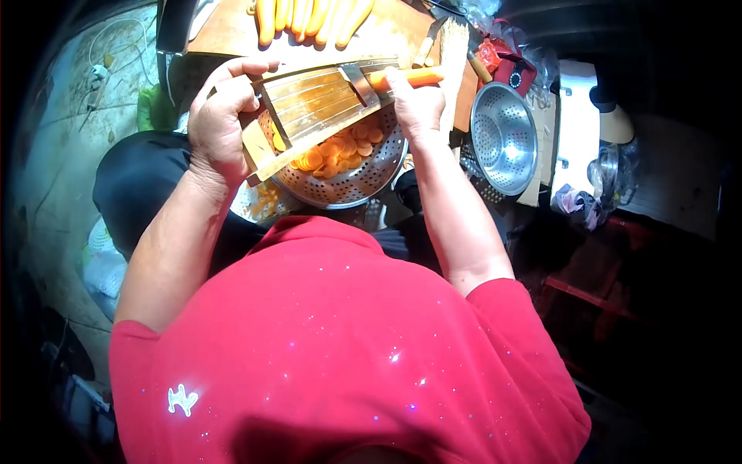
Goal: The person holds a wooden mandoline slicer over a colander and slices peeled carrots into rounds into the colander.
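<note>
A wooden slicer (309,100) with a metal blade lies tilted over a perforated metal colander (355,185). My left hand (220,124) grips the slicer's left end, fingers wrapped round its frame. My right hand (419,104) is closed on an orange carrot (425,76), whose left end rests on the slicer beside the blade. Round orange carrot slices (336,155) lie inside the colander, below the slicer. Several whole peeled carrots (313,17) lie side by side on the wooden board, beyond the slicer.
An empty-looking metal colander (504,139) stands at the right. A brush (454,69) and a knife (427,45) are near the board's right side. Farther right are a white panel (576,127) and plastic bags. A green bag (157,108) lies at the left.
</note>
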Tool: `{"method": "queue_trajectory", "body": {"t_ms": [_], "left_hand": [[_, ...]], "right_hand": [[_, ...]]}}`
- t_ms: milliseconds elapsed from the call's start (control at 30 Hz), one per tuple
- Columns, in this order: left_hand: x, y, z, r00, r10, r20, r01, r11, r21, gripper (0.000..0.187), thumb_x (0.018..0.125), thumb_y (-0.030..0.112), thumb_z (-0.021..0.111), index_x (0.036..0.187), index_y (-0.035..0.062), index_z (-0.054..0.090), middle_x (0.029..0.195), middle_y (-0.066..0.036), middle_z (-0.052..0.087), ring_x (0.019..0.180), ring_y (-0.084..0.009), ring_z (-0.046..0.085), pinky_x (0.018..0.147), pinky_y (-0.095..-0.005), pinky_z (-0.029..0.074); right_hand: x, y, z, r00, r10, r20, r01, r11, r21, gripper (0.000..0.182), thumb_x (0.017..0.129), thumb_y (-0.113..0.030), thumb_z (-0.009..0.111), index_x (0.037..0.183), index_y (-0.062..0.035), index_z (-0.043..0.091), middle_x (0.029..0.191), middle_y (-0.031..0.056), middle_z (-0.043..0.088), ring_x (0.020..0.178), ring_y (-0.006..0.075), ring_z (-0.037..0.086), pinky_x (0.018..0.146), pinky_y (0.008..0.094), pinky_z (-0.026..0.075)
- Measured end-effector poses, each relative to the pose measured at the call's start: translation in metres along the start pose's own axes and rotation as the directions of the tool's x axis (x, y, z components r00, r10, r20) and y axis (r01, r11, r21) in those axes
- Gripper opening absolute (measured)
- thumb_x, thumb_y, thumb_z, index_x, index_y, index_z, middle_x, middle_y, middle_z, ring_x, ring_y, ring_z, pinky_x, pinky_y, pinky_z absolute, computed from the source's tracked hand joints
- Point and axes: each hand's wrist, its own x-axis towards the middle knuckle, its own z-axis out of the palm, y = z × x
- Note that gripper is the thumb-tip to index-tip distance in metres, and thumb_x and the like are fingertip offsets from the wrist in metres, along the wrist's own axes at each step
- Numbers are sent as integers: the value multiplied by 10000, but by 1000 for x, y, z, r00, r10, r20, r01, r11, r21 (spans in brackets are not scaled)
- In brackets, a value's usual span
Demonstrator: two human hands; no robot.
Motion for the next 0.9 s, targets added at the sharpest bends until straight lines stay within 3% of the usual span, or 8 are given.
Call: {"method": "queue_trajectory", "body": {"t_ms": [167, 300, 367, 567, 633, 700, 767, 900], "left_hand": [[-1, 1, 0, 1000, 1, -6, -1, 1000, 29, 369, 733, 19, 378, 1072, 3, 522, 1183, -151, 565, 1032, -223, 550, 843, -305, 455], [-1, 0, -1, 1000, 2, -5, -1, 999, 42, 370, 732, 19, 378, 1072, 6, 523, 1184, -153, 564, 1029, -215, 547, 841, -296, 452], [-1, 0, 0, 1000, 3, -5, -3, 999, 40, 367, 731, 20, 379, 1068, 8, 523, 1181, -153, 565, 1034, -212, 545, 840, -293, 451], [-1, 0, 1, 1000, 4, -2, -4, 1000, 25, 360, 726, 15, 382, 1060, 0, 518, 1187, -159, 559, 1037, -228, 547, 868, -313, 451], [-2, 0, 0, 1000, 0, -15, 0, 1000, 31, 360, 723, 14, 386, 1059, -3, 515, 1189, -161, 558, 1039, -232, 547, 876, -318, 450], [-3, -1, 1, 1000, 9, -23, -8, 999, 40, 364, 723, 15, 386, 1061, -7, 519, 1190, -163, 559, 1039, -230, 549, 880, -318, 448], [-2, -1, 2, 1000, 6, -16, -6, 1000, -1, 371, 724, 16, 386, 1067, -7, 526, 1183, -161, 565, 1008, -221, 553, 854, -306, 451], [-3, 2, 4, 1000, 14, -28, -14, 1000, 12, 374, 725, 19, 388, 1070, -1, 531, 1171, -152, 575, 944, -205, 551, 792, -274, 450]], "right_hand": [[-58, -37, 26, 907, -378, 186, 351, 922, 163, 184, 825, -109, 697, 939, 30, 655, 885, 76, 680, 774, 132, 641, 683, 259, 515], [-18, -21, 10, 999, 21, 46, -15, 991, -133, 315, 777, -227, 731, 963, 16, 653, 867, 77, 687, 751, 138, 651, 703, 263, 516], [9, 19, 4, 996, -35, -83, 32, 999, -41, 317, 785, -237, 723, 931, 38, 660, 853, 93, 694, 753, 155, 660, 690, 277, 526], [-57, -39, 29, 954, -217, 208, 162, 954, 251, 304, 751, -196, 777, 931, -6, 624, 870, 49, 671, 783, 116, 633, 732, 258, 509], [-48, -25, 28, 972, -154, 177, 111, 967, 231, 316, 759, -206, 768, 950, -4, 619, 894, 62, 673, 806, 123, 636, 744, 268, 506], [-24, -18, 12, 987, -114, 118, 133, 977, -168, 337, 777, -285, 732, 926, 9, 659, 872, 82, 692, 778, 152, 660, 743, 280, 512], [5, 23, 6, 999, 18, -40, -20, 999, -43, 340, 780, -301, 718, 895, 16, 670, 856, 80, 698, 769, 156, 666, 736, 282, 515], [-21, -4, 16, 997, -52, 56, 55, 997, -49, 344, 782, -286, 725, 928, 17, 656, 870, 94, 692, 781, 139, 658, 729, 272, 514]]}}
